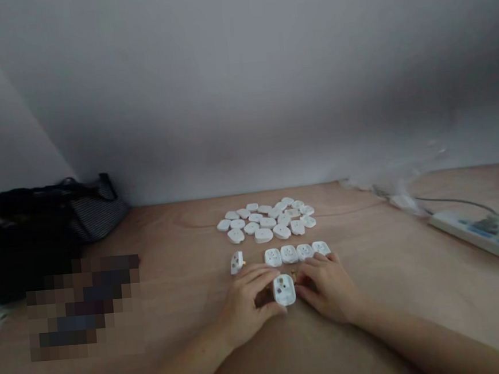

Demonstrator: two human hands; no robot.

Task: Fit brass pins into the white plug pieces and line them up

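A white plastic plug casing (pixel 284 289) stands tilted between my hands, with dark recesses on its face. My left hand (pixel 245 305) grips its left side, and the fingertips of my right hand (pixel 326 287) press against its right edge. A small brass-coloured part (pixel 293 276) shows just above my right fingers. Farther on, a row of several white casings (pixel 289 254) lies in front of my hands. Another casing (pixel 237 262) stands alone to the left, with a brass pin (pixel 244 263) at its side. A heap of several white casings (pixel 265 220) lies beyond them.
The pieces lie on a light wooden table (pixel 186 255) against a grey wall (pixel 241 84). A black bag (pixel 28 227) sits at the left beside a pixelated patch (pixel 84 306). At the right are a white power strip (pixel 473 238), its cable and clear plastic (pixel 401 201).
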